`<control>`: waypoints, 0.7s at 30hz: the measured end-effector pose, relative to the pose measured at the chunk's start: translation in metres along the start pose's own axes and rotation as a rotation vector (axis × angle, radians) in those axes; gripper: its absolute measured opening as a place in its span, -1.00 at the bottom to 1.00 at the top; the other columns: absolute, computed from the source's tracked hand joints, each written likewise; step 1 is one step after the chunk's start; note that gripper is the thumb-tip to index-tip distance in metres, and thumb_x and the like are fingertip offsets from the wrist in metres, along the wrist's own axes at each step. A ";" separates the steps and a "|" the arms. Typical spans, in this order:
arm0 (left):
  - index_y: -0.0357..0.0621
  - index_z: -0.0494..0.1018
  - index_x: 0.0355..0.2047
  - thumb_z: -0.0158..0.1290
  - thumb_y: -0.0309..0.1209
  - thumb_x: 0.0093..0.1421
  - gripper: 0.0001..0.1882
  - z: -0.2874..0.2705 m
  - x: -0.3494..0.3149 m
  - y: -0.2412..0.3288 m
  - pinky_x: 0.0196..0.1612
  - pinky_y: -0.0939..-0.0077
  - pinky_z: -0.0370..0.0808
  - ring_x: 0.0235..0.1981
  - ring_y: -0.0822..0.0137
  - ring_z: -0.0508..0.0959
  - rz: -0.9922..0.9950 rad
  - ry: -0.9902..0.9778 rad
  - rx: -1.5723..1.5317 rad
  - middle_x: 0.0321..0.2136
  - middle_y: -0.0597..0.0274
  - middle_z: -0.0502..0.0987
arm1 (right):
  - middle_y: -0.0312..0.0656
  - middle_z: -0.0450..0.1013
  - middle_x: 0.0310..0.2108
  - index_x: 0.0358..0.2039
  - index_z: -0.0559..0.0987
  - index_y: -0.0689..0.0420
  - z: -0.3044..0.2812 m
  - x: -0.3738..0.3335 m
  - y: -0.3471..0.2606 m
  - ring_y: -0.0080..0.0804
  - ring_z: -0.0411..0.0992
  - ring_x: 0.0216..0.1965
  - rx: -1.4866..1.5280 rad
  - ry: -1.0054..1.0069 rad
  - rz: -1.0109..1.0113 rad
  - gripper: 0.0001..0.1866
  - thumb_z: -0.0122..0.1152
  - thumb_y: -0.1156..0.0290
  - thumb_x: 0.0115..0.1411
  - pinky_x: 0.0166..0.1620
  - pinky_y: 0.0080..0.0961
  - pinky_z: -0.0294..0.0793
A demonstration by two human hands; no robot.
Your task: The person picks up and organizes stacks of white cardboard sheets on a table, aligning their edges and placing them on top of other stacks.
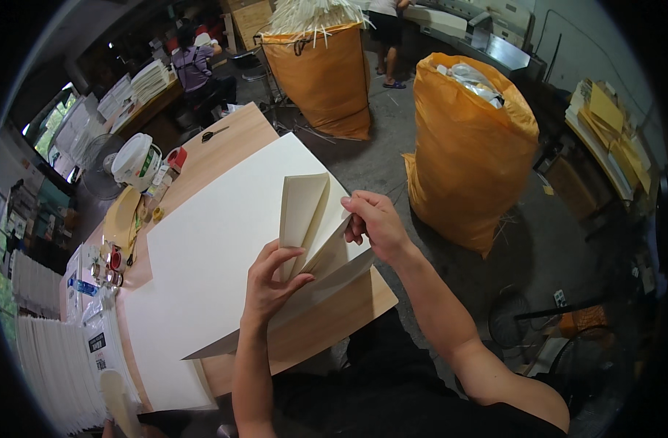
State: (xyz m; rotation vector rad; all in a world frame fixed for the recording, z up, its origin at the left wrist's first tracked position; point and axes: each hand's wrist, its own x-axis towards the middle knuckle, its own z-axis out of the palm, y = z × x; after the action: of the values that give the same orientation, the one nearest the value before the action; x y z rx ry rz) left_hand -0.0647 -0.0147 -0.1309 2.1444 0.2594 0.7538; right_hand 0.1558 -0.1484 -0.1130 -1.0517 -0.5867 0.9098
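A folded piece of cream paper (300, 212) stands up between my two hands, its folds fanned apart. My left hand (273, 279) grips its lower end, thumb on one side and fingers on the other. At the paper's right edge, my right hand (374, 223) pinches a corner between thumb and bent fingers. Beneath both hands lies a large white sheet (210, 248), spread over the wooden table (239, 135) with its near edge lifted off the wood.
Scissors (215, 134), a white bucket (137, 160) and tape rolls line the table's left side. Stacked paper (53, 372) rises at the lower left. Two orange sacks (469, 153) stand beyond the table on the floor. A fan (505, 317) is at the right; two people are farther back.
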 end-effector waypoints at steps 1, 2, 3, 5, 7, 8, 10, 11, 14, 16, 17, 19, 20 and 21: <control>-0.13 0.59 0.01 0.53 -0.43 -0.07 -0.42 -0.001 0.000 0.000 0.20 0.26 0.51 0.12 0.10 0.57 -0.031 -0.008 -0.021 0.04 0.07 0.58 | -0.34 0.34 -0.69 -0.55 0.43 0.05 -0.001 0.000 0.000 -0.52 0.42 -0.65 -0.018 -0.002 0.001 -0.62 0.22 0.22 0.40 -0.59 -0.59 0.32; -0.13 0.59 0.02 0.50 -0.44 -0.03 -0.44 -0.001 0.000 0.000 0.21 0.26 0.50 0.14 0.09 0.57 -0.035 -0.006 -0.046 0.05 0.05 0.58 | -0.35 0.35 -0.69 -0.54 0.46 0.06 -0.001 -0.001 -0.002 -0.52 0.44 -0.64 -0.046 0.000 -0.003 -0.63 0.22 0.21 0.40 -0.57 -0.59 0.34; -0.13 0.59 0.03 0.48 -0.46 0.01 -0.46 -0.002 -0.001 -0.002 0.23 0.27 0.49 0.15 0.08 0.56 -0.041 -0.002 -0.069 0.07 0.04 0.57 | -0.35 0.36 -0.68 -0.52 0.49 0.08 0.000 -0.003 -0.006 -0.52 0.46 -0.62 -0.072 -0.001 -0.007 -0.64 0.22 0.19 0.39 -0.55 -0.58 0.36; -0.12 0.59 0.06 0.41 -0.49 0.09 -0.51 0.000 -0.002 -0.006 0.24 0.28 0.48 0.19 0.07 0.55 -0.062 0.051 -0.090 0.11 0.00 0.56 | -0.36 0.37 -0.68 -0.50 0.52 0.10 0.005 -0.004 -0.008 -0.52 0.47 -0.62 -0.349 0.046 -0.117 -0.65 0.23 0.17 0.38 -0.54 -0.59 0.38; -0.10 0.59 0.09 0.33 -0.53 0.17 -0.55 0.006 -0.003 -0.007 0.24 0.29 0.48 0.23 0.05 0.53 -0.091 0.141 -0.083 0.17 -0.03 0.53 | -0.37 0.38 -0.68 -0.50 0.54 0.11 0.013 -0.007 -0.002 -0.54 0.46 -0.63 -0.844 0.147 -0.333 -0.64 0.23 0.16 0.38 -0.54 -0.62 0.37; -0.08 0.59 0.10 0.30 -0.54 0.19 -0.56 0.006 -0.003 -0.005 0.22 0.28 0.49 0.23 0.04 0.53 -0.068 0.126 -0.035 0.21 -0.04 0.51 | -0.37 0.37 -0.68 -0.55 0.50 0.08 0.013 -0.003 0.003 -0.55 0.46 -0.63 -0.732 0.168 -0.261 -0.62 0.22 0.18 0.39 -0.56 -0.64 0.35; -0.04 0.59 0.12 0.23 -0.56 0.23 -0.58 0.003 -0.002 -0.001 0.19 0.26 0.53 0.22 0.02 0.55 -0.020 0.099 0.067 0.28 -0.05 0.45 | -0.36 0.37 -0.68 -0.56 0.47 0.08 0.006 0.000 -0.002 -0.55 0.46 -0.63 -0.311 0.060 -0.098 -0.62 0.20 0.21 0.40 -0.56 -0.63 0.34; -0.03 0.60 0.11 0.26 -0.55 0.21 -0.57 0.001 -0.001 -0.001 0.17 0.24 0.55 0.20 0.02 0.57 0.016 0.060 0.072 0.29 -0.03 0.43 | -0.35 0.37 -0.68 -0.57 0.46 0.07 0.004 0.002 -0.003 -0.55 0.46 -0.63 -0.101 0.005 -0.016 -0.61 0.20 0.22 0.40 -0.56 -0.63 0.33; 0.00 0.62 0.05 0.40 -0.49 0.08 -0.52 0.004 0.002 0.003 0.08 0.17 0.63 0.10 0.00 0.64 0.097 -0.014 0.103 0.34 0.00 0.37 | -0.34 0.37 -0.68 -0.58 0.43 0.07 0.007 0.003 -0.002 -0.55 0.46 -0.64 -0.030 -0.002 -0.026 -0.61 0.19 0.25 0.41 -0.58 -0.62 0.31; -0.02 0.62 0.04 0.44 -0.48 0.02 -0.48 0.006 0.000 0.001 0.11 0.17 0.63 0.12 0.01 0.62 0.070 -0.003 0.083 0.33 0.01 0.38 | -0.34 0.37 -0.68 -0.58 0.43 0.07 0.008 0.003 -0.002 -0.55 0.46 -0.64 -0.019 -0.007 -0.029 -0.61 0.20 0.25 0.41 -0.58 -0.62 0.31; -0.03 0.62 0.04 0.46 -0.47 0.00 -0.46 0.006 0.000 0.000 0.12 0.17 0.62 0.13 0.01 0.61 0.057 0.003 0.073 0.32 0.01 0.38 | -0.34 0.37 -0.68 -0.57 0.44 0.07 0.007 0.003 -0.002 -0.55 0.46 -0.64 -0.018 -0.009 -0.031 -0.61 0.20 0.24 0.41 -0.59 -0.62 0.31; -0.06 0.62 0.04 0.43 -0.52 0.03 -0.49 0.003 0.002 0.004 0.16 0.20 0.60 0.17 0.03 0.59 0.063 0.017 0.062 0.31 0.02 0.40 | -0.35 0.37 -0.69 -0.57 0.44 0.07 0.005 0.002 -0.001 -0.55 0.46 -0.65 -0.034 -0.012 -0.046 -0.61 0.21 0.24 0.41 -0.59 -0.62 0.31; -0.07 0.61 0.04 0.41 -0.55 0.05 -0.50 0.002 0.003 0.006 0.18 0.22 0.59 0.18 0.03 0.57 0.066 0.023 0.055 0.30 0.02 0.41 | -0.35 0.36 -0.70 -0.57 0.45 0.08 0.005 0.002 -0.001 -0.55 0.46 -0.65 -0.050 -0.016 -0.059 -0.62 0.21 0.24 0.41 -0.60 -0.62 0.31; -0.09 0.61 0.04 0.38 -0.57 0.07 -0.52 0.002 0.002 0.003 0.19 0.23 0.57 0.20 0.04 0.56 0.053 0.025 0.049 0.30 0.02 0.42 | -0.35 0.36 -0.70 -0.57 0.45 0.08 0.004 0.002 -0.002 -0.56 0.46 -0.65 -0.067 -0.021 -0.072 -0.62 0.21 0.24 0.41 -0.61 -0.63 0.31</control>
State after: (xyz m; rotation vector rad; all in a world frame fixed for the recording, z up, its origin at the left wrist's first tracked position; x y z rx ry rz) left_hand -0.0624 -0.0173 -0.1288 2.1962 0.2370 0.8128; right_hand 0.1537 -0.1453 -0.1097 -1.0755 -0.6725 0.8433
